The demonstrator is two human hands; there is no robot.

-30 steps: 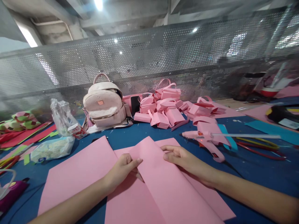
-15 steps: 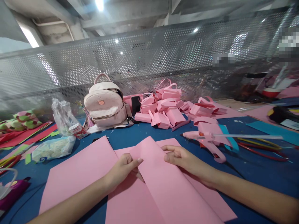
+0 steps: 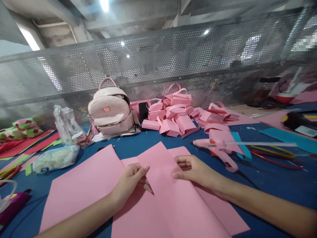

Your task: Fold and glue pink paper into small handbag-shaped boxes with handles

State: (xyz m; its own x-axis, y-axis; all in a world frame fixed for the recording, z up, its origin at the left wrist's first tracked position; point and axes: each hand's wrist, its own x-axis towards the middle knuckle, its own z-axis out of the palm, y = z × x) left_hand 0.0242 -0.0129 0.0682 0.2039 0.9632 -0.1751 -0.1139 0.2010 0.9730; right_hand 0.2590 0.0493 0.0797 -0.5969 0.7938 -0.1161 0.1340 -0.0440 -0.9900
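Observation:
A sheet of pink paper is raised between my two hands, its right side bent in a soft curve. My left hand grips its left edge, thumb on top and fingers partly beneath. At the right edge, my right hand holds the sheet between thumb and curled fingers. More pink paper lies underneath, and another pink sheet lies flat to the left. Beyond my right hand, a pink glue gun with a clear glue stick rests on the blue table.
Pink paper baskets are piled at the back beside a pale backpack. On the left are a plastic bag, a filled packet and a purple glue gun. Red- and yellow-handled scissors lie right. A perforated metal screen stands behind.
The held sheet has opened out flatter, its right side bending back. My right thumb lies straighter along it, and my left hand has shifted only slightly.

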